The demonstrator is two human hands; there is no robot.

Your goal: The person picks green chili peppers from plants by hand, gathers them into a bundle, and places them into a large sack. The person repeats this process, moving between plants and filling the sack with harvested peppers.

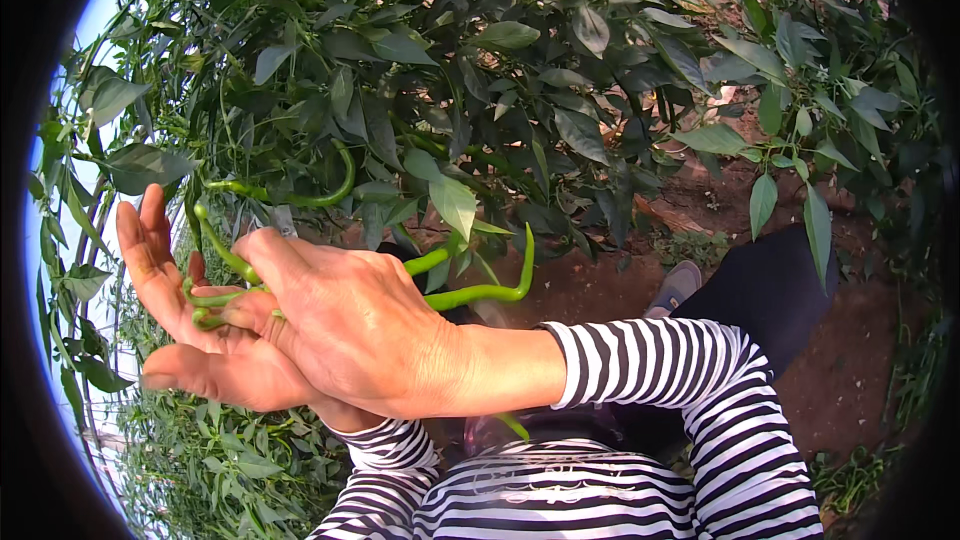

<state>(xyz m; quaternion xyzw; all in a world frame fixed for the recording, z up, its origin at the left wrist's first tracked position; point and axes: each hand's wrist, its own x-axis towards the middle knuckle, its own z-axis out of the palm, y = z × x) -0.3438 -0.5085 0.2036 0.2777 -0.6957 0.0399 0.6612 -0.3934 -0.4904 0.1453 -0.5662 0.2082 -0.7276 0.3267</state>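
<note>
Several long green chili peppers lie under my right hand, whose fingers are closed around them. Their curved tips stick out to the right, and stem ends show at the left over my other palm. My left hand is underneath, palm up with its fingers spread; part of it is hidden by the right one. Just beyond the knuckles is another curved chili pepper; whether it hangs on the plant I cannot tell. Below my right forearm, one more pepper shows near my lap.
Dense pepper plants fill the space ahead, with a leafy branch hanging at the right. More plants grow at lower left. Bare brown soil lies around my leg and shoe.
</note>
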